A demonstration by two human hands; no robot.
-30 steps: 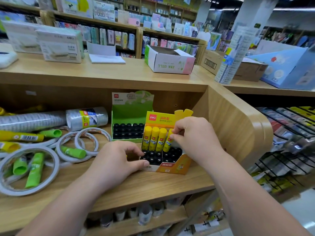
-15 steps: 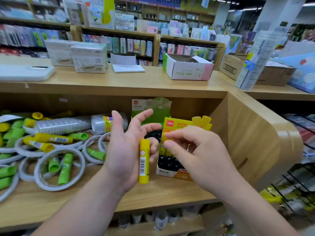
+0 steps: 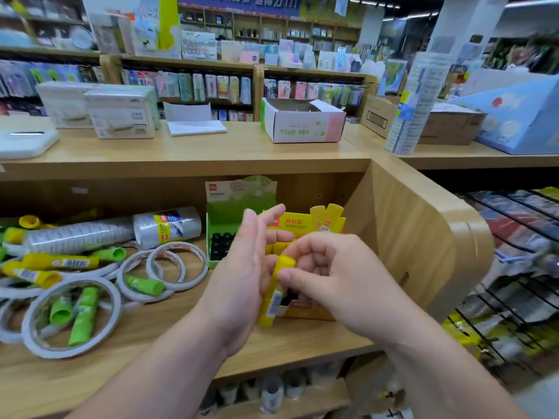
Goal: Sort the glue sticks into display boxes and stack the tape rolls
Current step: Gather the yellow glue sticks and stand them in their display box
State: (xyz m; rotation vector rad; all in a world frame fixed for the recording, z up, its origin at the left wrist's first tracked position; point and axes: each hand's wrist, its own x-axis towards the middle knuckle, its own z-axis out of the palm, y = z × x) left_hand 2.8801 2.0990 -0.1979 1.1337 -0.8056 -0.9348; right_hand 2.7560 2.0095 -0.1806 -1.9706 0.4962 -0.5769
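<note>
Since half a second ago the right hand (image 3: pixel 332 276) has come across to the yellow glue stick (image 3: pixel 275 297), which then lay against the left hand (image 3: pixel 239 285) alone. In the head view, the right thumb and curled fingers pinch the stick near its upper end; the left hand's fingers are straight and spread, and the stick only leans on its palm side. The stick hangs tilted over the shelf (image 3: pixel 151 343), in front of the yellow display box (image 3: pixel 314 226) and not yet in it; the green display box (image 3: pixel 239 204) stands just beside that box. Loose green glue sticks (image 3: pixel 81 316) and tape rolls (image 3: pixel 60 352) lie mixed to the left, so sorting seems unfinished. Next, the stick probably needs turning upright and lowering into a free slot.
</note>
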